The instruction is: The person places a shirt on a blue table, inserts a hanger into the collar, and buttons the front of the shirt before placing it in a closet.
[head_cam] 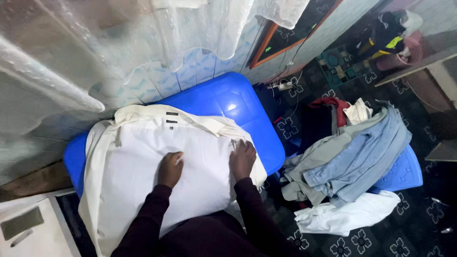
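Shirt: a white shirt (143, 166) is spread flat over a blue plastic tub lid (238, 104), collar toward the far edge, with a cream lining or second layer showing around its left and far borders.
Position: the cloth covers most of the lid; its left side hangs over the left edge, and its near part drapes toward the person's lap. The lid's far right corner is left bare.
Left hand: the left hand (170, 169) is pressed on the middle of the shirt, fingers curled together on the cloth; whether a fold is pinched cannot be told.
Right hand: the right hand (243, 159) is laid at the shirt's right border, near the lid's right edge, fingers bent down onto the fabric rather than closed around it.
Handling: the shirt is judged light, soft and limp, unlikely to slip on itself but likely to slide on the smooth lid. It is best taken at the shoulders, collar or side seams, since the middle would only bunch.
Surroundings: a heap of clothes (352, 157), blue denim and grey among them, is piled on a blue stool to the right. A white garment (347, 214) lies on the patterned floor below it.
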